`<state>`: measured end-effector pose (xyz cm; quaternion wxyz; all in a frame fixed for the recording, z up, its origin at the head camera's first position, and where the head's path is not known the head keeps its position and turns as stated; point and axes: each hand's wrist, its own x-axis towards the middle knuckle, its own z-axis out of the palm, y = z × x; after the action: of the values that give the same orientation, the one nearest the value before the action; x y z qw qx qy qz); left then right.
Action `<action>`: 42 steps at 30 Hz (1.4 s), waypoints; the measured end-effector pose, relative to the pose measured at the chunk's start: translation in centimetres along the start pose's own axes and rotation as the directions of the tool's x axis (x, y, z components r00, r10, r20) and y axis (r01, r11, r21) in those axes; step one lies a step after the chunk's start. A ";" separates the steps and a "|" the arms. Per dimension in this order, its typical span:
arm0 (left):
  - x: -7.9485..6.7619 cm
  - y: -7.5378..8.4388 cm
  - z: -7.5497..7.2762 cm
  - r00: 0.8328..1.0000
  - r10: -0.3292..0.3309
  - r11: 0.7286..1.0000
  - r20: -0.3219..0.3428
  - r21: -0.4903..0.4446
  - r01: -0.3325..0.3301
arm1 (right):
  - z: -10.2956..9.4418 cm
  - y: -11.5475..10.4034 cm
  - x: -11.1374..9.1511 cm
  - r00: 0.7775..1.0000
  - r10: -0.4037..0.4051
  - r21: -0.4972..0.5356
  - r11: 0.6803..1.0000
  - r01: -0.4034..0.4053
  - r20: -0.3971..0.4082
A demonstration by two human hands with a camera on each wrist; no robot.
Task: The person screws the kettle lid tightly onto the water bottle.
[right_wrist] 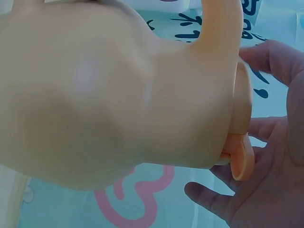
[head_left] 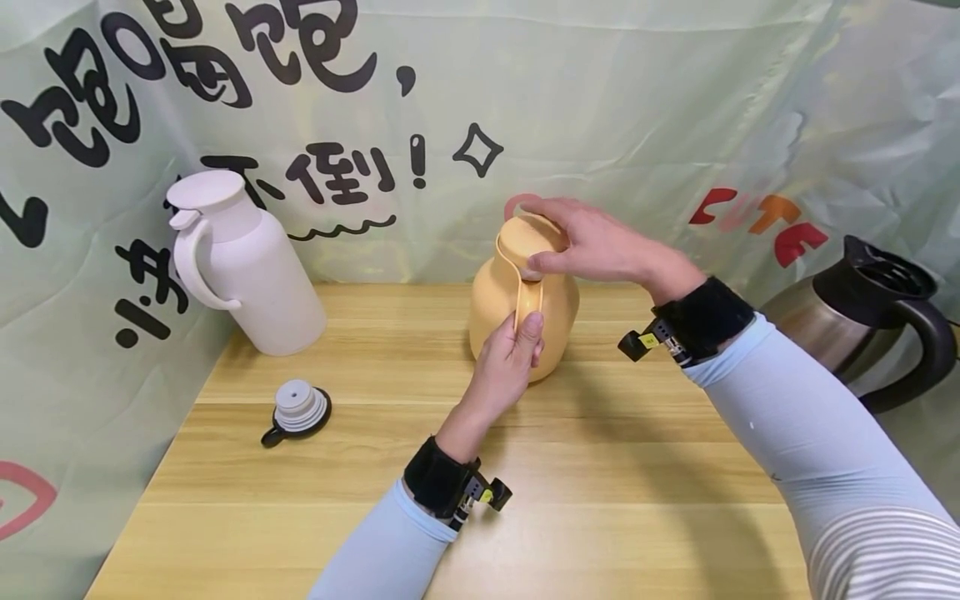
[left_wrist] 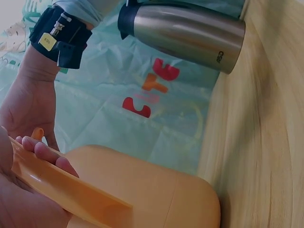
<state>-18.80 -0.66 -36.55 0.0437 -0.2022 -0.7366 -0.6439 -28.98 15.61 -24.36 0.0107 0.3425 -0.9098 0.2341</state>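
A yellow-orange thermal jug stands upright on the wooden table. My left hand grips its handle, thumb on the near side; in the left wrist view the fingers wrap round that handle. Over the top, my right hand holds the round lid, its thumb at the handle side and its other fingers across the far side. From the right wrist view, the lid sits in the jug's mouth with a small tab sticking out between the spread fingers.
A white jug stands at the back left. In front of it lies a grey stopper on a black ringed lid. To the right is a steel jug with a black top and handle. Printed cloth hangs behind the table.
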 end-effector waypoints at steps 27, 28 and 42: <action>0.3 -1.3 0.1 1.000 0.019 0.999 -0.005 0.035 -0.018 | 0.8 -0.4 0.2 0.996 -0.029 0.020 0.999 0.031 -0.081; 0.3 -1.3 0.1 1.000 0.019 0.999 -0.004 0.034 -0.018 | 0.8 -0.4 0.1 0.996 -0.025 0.017 1.000 0.027 -0.084; 0.3 -1.3 0.1 1.000 0.018 0.999 0.002 0.037 -0.018 | 1.1 -0.1 -0.5 0.993 0.076 -0.072 0.994 -0.083 -0.094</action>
<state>-19.50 -0.57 -37.64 0.0528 -0.2086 -0.7465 -0.6297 -28.42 15.40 -25.36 0.0557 0.2942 -0.9296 0.2150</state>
